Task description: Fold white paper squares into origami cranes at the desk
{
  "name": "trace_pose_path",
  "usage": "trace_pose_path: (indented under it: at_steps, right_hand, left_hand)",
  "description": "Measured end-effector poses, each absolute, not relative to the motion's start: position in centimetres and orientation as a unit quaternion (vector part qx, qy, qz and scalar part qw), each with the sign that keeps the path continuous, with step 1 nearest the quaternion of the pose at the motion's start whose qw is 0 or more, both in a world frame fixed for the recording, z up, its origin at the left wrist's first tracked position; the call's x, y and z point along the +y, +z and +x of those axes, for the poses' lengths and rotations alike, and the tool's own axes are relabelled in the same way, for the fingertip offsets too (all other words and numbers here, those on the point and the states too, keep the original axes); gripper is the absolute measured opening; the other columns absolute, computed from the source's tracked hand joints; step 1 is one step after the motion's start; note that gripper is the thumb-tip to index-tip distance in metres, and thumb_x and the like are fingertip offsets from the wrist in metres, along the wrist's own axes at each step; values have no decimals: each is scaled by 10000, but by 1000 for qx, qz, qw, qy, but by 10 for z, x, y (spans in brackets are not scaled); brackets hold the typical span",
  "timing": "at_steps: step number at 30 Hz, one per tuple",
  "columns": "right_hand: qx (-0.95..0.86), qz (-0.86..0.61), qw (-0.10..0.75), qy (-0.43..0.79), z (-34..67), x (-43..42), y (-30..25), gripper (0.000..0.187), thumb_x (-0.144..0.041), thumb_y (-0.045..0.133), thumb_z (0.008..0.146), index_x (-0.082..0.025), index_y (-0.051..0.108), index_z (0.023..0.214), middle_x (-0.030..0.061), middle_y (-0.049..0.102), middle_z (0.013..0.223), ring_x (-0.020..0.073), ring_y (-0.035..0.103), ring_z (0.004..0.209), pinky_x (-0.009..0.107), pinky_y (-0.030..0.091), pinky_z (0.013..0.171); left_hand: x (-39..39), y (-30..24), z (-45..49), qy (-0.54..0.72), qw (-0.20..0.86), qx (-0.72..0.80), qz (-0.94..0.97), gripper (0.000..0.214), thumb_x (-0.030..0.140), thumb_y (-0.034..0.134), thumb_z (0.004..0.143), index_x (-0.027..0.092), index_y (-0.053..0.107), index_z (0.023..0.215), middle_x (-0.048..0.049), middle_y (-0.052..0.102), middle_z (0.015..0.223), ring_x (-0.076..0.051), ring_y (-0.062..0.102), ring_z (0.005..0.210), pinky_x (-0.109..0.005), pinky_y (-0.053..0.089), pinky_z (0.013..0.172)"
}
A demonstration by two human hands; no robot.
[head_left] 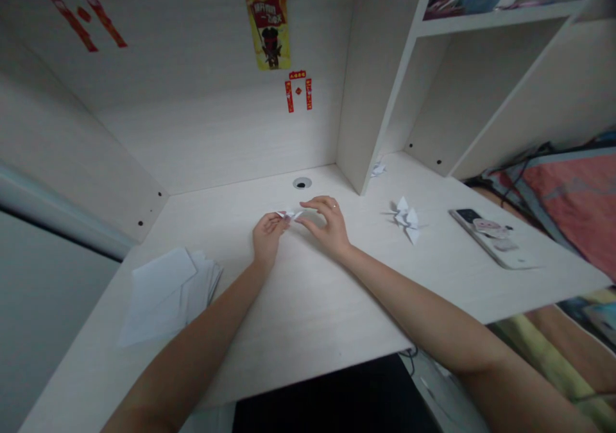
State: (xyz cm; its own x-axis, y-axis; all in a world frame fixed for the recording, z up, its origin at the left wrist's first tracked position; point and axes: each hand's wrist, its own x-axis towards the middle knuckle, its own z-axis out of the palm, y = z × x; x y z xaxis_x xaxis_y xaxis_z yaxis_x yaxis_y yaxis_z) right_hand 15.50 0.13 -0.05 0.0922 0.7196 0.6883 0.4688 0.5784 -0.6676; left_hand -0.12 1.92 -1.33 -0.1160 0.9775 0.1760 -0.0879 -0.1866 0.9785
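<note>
Pinching, head view: the left hand [267, 235] grips a small folded white paper [291, 215] between its thumb and curled fingers.
Right hand [325, 224]: thumb and forefinger parted in an open curve at the right end of the folded white paper, the other fingers bent above; whether the thumb tip touches the paper cannot be told. A ring [333, 206] sits on one finger.
Folded white paper: held just above the desk top [308, 330], between the two hands, its pointed ends directed to left and right.
Cable hole [302, 183]: round, set in the desk top beyond the hands, near the back panel [216, 125].
Paper stack [161, 288]: loose white sheets overlapping unevenly, left of the left forearm.
Paper figures [407, 219]: a cluster of pointed white folded forms, lying right of the right hand.
Far paper piece [378, 169]: white, partly hidden behind the upright partition [380, 86].
Phone [495, 237]: lying near the desk's right edge, camera end toward the partition, pictures on its pale back.
Back panel: bearing a yellow packet [269, 29] with a dark cartoon figure, and red paper strips [308, 94] below it.
Cloth [563, 192]: pink and grey, beyond the phone at right.
</note>
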Motion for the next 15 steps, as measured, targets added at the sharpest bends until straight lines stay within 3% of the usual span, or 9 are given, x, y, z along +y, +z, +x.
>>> trace_pose_path:
  at_steps: [4,11,15]
  right_hand:
    - [-733,-431,526,12,157,-1,3,157,-370,613,820,-266,700,897,45,646,886,195,526,904,351,436,834]
    - [-777,-462,421,-73,196,2,54,192,-311,512,888,-211,675,873,53,671,843,197,534,867,332,412,812]
    - [-723,-503,460,-112,253,-36,72,163,-321,547,870,-214,670,869,41,680,855,191,558,859,331,413,816]
  left_hand:
    - [20,-14,-2,583,464,429,511,281,348,728,628,165,632,818,-38,676,817,-132,631,717,-273,491,722]
    - [22,-14,-4,532,472,431,555,419,334,712,657,159,612,1024,-38,667,837,-138,634,741,-310,504,781]
    - [21,-12,-3,493,470,445,582,354,360,685,683,150,644,964,-54,675,850,-151,636,774,-313,505,786]
